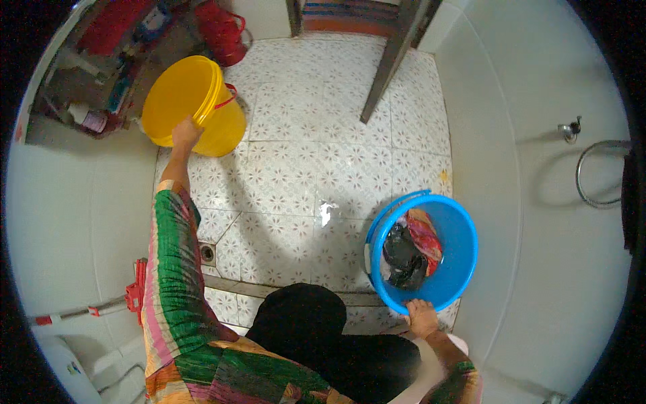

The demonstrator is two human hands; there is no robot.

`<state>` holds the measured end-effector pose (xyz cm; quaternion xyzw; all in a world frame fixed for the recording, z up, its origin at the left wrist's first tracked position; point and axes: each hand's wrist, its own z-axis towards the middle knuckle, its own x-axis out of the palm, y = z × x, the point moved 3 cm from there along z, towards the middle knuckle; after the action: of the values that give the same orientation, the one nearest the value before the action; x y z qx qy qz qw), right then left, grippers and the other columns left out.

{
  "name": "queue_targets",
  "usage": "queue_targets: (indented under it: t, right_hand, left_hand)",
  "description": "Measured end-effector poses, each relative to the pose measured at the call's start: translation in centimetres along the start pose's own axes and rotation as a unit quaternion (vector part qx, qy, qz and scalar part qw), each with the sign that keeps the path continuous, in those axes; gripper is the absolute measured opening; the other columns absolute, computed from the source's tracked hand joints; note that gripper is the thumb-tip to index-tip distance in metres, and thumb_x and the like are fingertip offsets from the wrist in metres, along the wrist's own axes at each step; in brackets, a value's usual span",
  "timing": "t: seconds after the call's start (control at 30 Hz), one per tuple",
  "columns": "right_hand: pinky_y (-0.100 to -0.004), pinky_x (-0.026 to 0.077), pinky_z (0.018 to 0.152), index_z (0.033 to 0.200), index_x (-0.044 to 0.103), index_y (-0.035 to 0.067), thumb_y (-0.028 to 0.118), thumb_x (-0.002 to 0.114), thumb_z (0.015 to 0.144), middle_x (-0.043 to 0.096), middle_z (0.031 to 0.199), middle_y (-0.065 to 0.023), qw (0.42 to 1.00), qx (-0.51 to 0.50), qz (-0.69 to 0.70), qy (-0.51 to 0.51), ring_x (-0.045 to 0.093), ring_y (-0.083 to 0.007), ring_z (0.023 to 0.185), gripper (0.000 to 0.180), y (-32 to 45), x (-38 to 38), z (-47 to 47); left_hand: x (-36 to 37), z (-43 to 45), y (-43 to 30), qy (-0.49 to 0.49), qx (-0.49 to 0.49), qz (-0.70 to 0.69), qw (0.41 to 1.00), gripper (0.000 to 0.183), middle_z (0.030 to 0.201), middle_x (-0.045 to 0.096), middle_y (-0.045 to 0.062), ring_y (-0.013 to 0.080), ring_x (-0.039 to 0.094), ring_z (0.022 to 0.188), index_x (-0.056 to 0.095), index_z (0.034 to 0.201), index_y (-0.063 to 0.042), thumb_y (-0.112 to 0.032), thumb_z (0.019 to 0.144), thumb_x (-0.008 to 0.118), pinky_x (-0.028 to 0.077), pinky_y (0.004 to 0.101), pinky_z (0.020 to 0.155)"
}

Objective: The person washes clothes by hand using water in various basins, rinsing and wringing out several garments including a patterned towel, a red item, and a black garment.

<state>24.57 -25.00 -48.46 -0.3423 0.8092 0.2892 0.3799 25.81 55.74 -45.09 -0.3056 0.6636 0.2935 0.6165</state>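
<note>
At the upper left, my left hand grips the near rim of a yellow plastic bucket, which is tilted with its mouth towards the left. A red handle hangs on that bucket's right side, and no contents show inside it. Lower right, my right hand has its fingers hooked over the near rim of a blue plastic bucket. Inside the blue bucket lie a wet dark cloth and a red patterned cloth. Its blue handle rests along the far left side of the rim.
Patterned white tiles cover the floor, with a wet patch and a drain. A cluttered shelf is at left, near a red container. A door stands ajar. A metal hose loops off the right wall.
</note>
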Motion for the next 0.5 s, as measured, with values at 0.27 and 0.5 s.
queue_targets:
  t: [0.27, 0.5]
  right_hand:
    - [-0.0431, 0.037, 0.087, 0.111, 0.05, 0.007, 0.028, 0.056, 0.081, 0.052, 0.105, -0.0118, 0.998, 0.039, 0.036, 0.019, 0.049, -0.0301, 0.102, 0.037, 0.8, -1.0, -0.5]
    - [-0.0428, 0.039, 0.085, 0.109, 0.051, 0.007, 0.03, 0.056, 0.081, 0.053, 0.102, -0.0119, 0.999, 0.029, 0.021, -0.026, 0.051, -0.0295, 0.099, 0.036, 1.2, -1.9, -1.1]
  left_hand:
    - [1.3, -9.3, -11.2, 0.026, 0.19, -0.027, 0.981, 0.043, 0.081, 0.062, 0.02, 0.0368, 0.061, 0.075, 0.058, 0.089, 0.0, -0.036, 0.069, 0.068, 0.048, 0.0442, 0.066]
    - [0.2, -21.8, -20.3, 0.143, 0.362, -0.079, 0.918, 0.034, 0.072, 0.061, 0.02, 0.0365, 0.061, 0.069, 0.059, 0.085, -0.002, -0.031, 0.07, 0.068, 0.048, 0.046, 0.064]
